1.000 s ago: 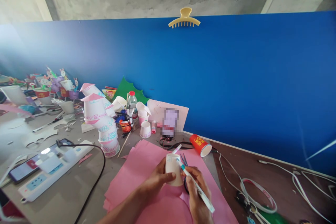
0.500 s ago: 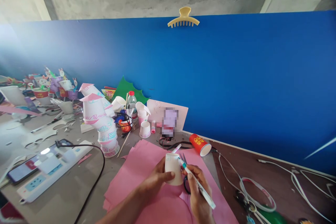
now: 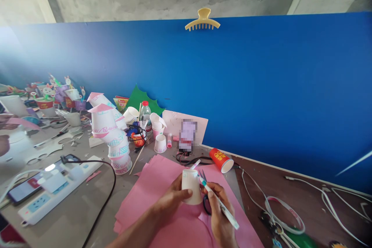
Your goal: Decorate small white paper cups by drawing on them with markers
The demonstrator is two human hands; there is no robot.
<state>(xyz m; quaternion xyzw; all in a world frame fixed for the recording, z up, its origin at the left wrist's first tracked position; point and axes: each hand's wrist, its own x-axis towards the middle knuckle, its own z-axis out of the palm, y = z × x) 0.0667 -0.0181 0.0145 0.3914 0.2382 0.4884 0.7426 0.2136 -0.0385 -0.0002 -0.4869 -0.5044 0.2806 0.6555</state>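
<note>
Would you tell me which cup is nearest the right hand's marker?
The white cup in the left hand, beside the marker; the other cups are farther away.

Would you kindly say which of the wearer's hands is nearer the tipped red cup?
The right hand, on the near side of the tipped red cup; the left hand is farther off, to its left.

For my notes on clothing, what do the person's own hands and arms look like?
The left hand and right hand are bare, without gloves; no ring can be made out. The left forearm shows no sleeve, watch or bracelet, nor does the visible right wrist.
</note>
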